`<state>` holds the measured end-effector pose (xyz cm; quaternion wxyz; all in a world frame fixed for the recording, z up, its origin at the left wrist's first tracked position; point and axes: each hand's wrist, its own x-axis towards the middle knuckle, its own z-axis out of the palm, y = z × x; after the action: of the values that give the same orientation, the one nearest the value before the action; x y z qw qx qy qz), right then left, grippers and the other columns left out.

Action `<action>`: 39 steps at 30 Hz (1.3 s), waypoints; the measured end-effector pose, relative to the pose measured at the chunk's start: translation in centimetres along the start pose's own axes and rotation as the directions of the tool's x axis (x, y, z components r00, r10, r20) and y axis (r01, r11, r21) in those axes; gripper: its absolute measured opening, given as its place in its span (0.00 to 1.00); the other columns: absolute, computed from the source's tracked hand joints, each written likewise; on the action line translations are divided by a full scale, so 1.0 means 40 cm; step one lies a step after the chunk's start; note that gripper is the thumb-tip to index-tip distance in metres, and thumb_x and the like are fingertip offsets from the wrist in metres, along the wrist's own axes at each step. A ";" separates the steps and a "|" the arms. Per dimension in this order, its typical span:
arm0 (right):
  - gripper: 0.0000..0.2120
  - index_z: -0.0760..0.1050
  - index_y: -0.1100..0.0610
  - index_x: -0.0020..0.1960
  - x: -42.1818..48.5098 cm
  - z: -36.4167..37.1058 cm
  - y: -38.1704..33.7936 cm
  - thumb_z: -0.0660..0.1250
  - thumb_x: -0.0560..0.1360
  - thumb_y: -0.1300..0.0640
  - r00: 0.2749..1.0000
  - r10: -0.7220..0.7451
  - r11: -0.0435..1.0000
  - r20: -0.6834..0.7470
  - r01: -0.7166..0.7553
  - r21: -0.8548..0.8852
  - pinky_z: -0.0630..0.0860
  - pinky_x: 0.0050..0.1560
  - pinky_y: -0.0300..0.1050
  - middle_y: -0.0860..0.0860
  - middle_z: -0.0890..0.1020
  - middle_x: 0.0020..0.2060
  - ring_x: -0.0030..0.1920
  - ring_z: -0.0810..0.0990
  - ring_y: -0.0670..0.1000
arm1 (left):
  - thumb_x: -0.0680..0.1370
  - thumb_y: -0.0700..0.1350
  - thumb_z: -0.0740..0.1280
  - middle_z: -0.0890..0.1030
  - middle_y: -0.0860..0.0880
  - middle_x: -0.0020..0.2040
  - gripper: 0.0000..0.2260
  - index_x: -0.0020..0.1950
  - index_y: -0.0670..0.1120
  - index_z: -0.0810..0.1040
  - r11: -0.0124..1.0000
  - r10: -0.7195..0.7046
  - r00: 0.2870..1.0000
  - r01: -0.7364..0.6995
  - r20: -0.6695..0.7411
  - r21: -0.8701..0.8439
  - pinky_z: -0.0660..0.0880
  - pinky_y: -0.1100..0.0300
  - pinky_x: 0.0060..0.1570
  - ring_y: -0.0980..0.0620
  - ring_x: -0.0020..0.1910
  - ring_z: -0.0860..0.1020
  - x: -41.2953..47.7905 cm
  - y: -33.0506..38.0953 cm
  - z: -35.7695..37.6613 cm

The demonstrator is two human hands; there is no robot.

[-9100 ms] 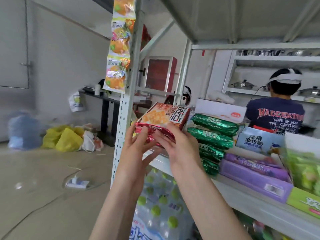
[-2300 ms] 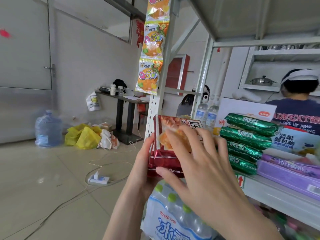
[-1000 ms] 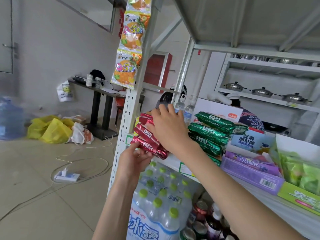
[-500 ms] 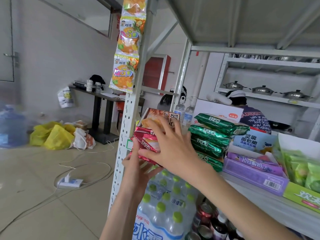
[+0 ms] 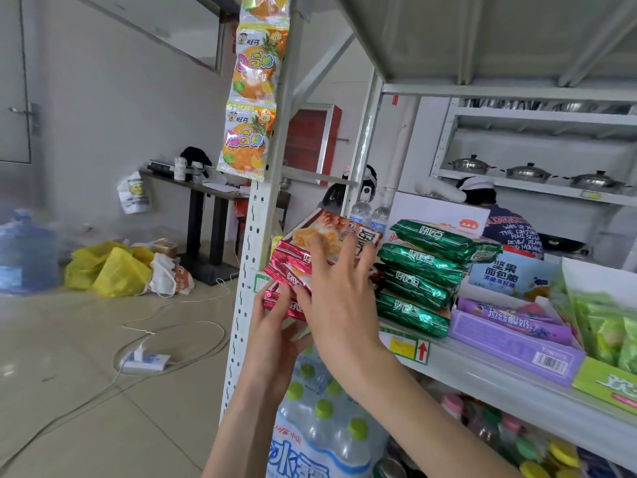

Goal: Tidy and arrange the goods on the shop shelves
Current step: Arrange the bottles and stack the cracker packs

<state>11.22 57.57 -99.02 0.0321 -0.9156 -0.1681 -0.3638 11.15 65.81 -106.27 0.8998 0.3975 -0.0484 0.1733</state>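
Since a second ago the right hand (image 5: pixel 339 305) has slid off the top of the stack of red biscuit packets (image 5: pixel 296 260) to its near face, and the top packet now shows its printed front. The stack sits at the left end of the shelf (image 5: pixel 482 370), tight behind the perforated upright post (image 5: pixel 255 236), which blocks it on the left. A stack of green packets (image 5: pixel 424 267) stands just right of it, touching or nearly so, with a purple box (image 5: pixel 510 336) further right. A strip of candy bags (image 5: pixel 250 108) hangs down the post, and a pack of water bottles (image 5: pixel 320 426) stands below the shelf. The right fingers (image 5: pixel 320 253) are spread wide and straight, pressing the top packets. The left hand (image 5: pixel 272 326) is underneath, its fairly straight fingers (image 5: pixel 275 298) against the lowest packet's near edge.
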 end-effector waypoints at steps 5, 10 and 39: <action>0.34 0.55 0.48 0.81 0.039 0.012 0.046 0.66 0.81 0.45 0.964 -0.257 0.957 0.062 0.245 0.152 0.73 0.69 0.60 0.56 0.55 0.78 0.81 0.48 0.62 | 0.86 0.47 0.59 0.80 0.42 0.46 0.10 0.62 0.47 0.78 1.000 -0.013 0.997 0.013 -0.072 -0.001 0.82 0.46 0.44 0.42 0.45 0.79 0.017 -0.006 -0.019; 0.31 0.59 0.47 0.80 0.051 -0.001 0.085 0.67 0.81 0.45 0.978 -0.207 0.953 0.013 0.199 0.229 0.73 0.70 0.56 0.55 0.62 0.75 0.78 0.57 0.57 | 0.87 0.48 0.59 0.84 0.45 0.40 0.12 0.61 0.43 0.78 0.996 0.029 0.998 -0.024 -0.062 0.084 0.83 0.43 0.48 0.42 0.41 0.85 0.029 0.013 -0.010; 0.31 0.65 0.50 0.78 0.201 -0.091 0.240 0.53 0.81 0.33 0.996 -0.094 0.988 -0.001 0.093 -0.127 0.56 0.76 0.65 0.55 0.72 0.74 0.75 0.66 0.57 | 0.82 0.56 0.65 0.71 0.44 0.68 0.32 0.82 0.62 0.53 0.358 0.053 0.981 -0.194 0.187 0.913 0.65 0.58 0.62 0.49 0.71 0.61 0.114 -0.047 -0.027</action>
<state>17.46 50.14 -90.30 -0.0426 -0.9056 -0.1874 -0.3781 16.01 66.69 -107.30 0.5002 0.8390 -0.0288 0.2124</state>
